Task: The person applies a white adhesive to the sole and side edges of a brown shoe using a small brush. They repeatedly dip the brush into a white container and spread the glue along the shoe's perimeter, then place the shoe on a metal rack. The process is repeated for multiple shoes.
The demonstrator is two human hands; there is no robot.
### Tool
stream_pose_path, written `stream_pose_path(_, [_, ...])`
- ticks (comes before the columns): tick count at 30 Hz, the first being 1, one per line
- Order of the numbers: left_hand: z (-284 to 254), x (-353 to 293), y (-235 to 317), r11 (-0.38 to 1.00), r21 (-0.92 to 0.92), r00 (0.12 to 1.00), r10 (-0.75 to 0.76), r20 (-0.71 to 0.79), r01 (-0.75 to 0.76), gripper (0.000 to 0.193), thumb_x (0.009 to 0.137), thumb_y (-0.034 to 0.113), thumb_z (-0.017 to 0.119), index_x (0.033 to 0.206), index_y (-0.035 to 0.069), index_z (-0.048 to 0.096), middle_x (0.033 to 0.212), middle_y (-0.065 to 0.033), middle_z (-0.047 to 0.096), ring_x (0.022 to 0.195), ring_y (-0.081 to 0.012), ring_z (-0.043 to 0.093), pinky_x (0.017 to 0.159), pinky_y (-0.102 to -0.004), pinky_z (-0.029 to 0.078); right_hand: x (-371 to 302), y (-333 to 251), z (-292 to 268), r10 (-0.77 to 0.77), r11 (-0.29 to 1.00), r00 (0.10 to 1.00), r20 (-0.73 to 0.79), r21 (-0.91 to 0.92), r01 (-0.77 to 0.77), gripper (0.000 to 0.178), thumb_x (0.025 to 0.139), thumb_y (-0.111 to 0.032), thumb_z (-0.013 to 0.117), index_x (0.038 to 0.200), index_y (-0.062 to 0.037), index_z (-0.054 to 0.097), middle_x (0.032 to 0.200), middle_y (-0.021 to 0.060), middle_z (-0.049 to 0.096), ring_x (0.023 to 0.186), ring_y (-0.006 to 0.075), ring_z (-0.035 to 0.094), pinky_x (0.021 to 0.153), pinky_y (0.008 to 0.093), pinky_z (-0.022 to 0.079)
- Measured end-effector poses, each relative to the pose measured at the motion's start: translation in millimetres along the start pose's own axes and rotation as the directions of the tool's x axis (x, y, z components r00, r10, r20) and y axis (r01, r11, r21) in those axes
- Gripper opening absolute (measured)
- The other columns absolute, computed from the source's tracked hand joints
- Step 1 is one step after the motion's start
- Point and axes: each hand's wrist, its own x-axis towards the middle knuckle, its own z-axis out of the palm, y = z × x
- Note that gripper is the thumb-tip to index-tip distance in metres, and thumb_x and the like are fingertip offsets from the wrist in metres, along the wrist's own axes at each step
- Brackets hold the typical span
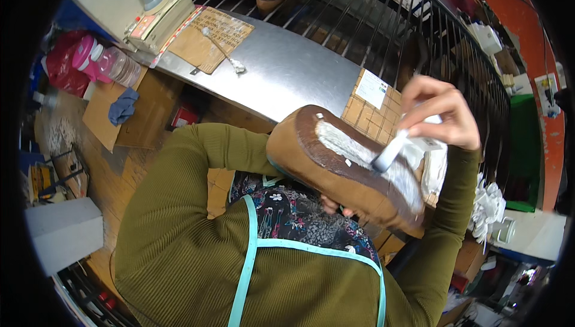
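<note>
A tan suede shoe [287,144] lies sole up across my lap, with a dark brown rim around its underside. White, wet-looking paste [335,138] covers the middle of that underside, and small white bits sit on the rim. My left hand [330,205] holds the shoe from below; only some fingertips show past its near side. Above the heel half, my right hand [440,114] is closed on a pale-handled brush [393,148], whose dark tip touches the pasted area. Part of the brush is hidden by my fingers.
A metal table [269,81] runs ahead, bearing cardboard [209,36] with a white-tipped stick [223,50]. Beyond it stands a barred rack [371,33] with another shoe [272,0]. White cloth strips [488,207] hang at right. A plastic bottle [120,66] stands at left.
</note>
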Motion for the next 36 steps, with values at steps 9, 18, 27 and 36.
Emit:
stream_pose_path(9, [-49, 55, 74, 0.917, 0.229, 0.901, 0.375, -0.218, -0.326, 0.102, 0.067, 0.082, 0.054, 0.134, 0.004, 0.046, 0.125, -0.0155, 0.056, 0.109, -0.0267, 0.058, 0.093, -0.0379, 0.049, -77, 22, 113, 0.213, 0.916, 0.45, -0.867, 0.016, -0.401, 0.013, 0.076, -0.005, 0.073, 0.089, -0.0044, 0.07, 0.085, 0.005, 0.062, 0.082, 0.0154, 0.057, 0.075, 0.0278, 0.042])
stream_pose_path(18, [-86, 78, 82, 0.897, 0.219, 0.888, 0.424, -0.178, -0.384, 0.097, 0.068, 0.079, 0.058, 0.128, 0.004, 0.05, 0.118, -0.0145, 0.06, 0.104, -0.0222, 0.061, 0.091, -0.0363, 0.052, -61, 52, 168, 0.263, 0.785, 0.352, -0.899, -0.013, -0.62, 0.017, 0.074, -0.019, 0.078, 0.09, -0.0131, 0.075, 0.085, 0.0003, 0.057, 0.073, 0.0121, 0.05, 0.073, 0.0287, 0.029])
stream_pose_path(27, [-90, 76, 84, 0.903, 0.288, 0.906, 0.38, -0.188, -0.319, 0.105, 0.067, 0.082, 0.054, 0.135, 0.003, 0.043, 0.126, -0.0185, 0.055, 0.109, -0.0244, 0.059, 0.092, -0.0375, 0.051, -18, 108, 50, 0.001, 0.712, 0.254, -0.967, -0.178, -0.679, 0.014, 0.076, -0.024, 0.076, 0.085, -0.0138, 0.074, 0.085, -0.0019, 0.054, 0.067, 0.0133, 0.048, 0.071, 0.0303, 0.029])
stream_pose_path(36, [-81, 75, 92, 0.914, 0.127, 0.889, 0.404, -0.214, -0.384, 0.101, 0.067, 0.08, 0.056, 0.133, 0.004, 0.047, 0.12, -0.0155, 0.059, 0.1, -0.0253, 0.063, 0.088, -0.0366, 0.054, -5, 111, 94, -0.197, 0.537, 0.211, -0.957, -0.286, -0.793, 0.021, 0.072, -0.018, 0.077, 0.093, -0.0156, 0.075, 0.096, 0.0019, 0.059, 0.081, 0.0136, 0.055, 0.075, 0.0322, 0.026])
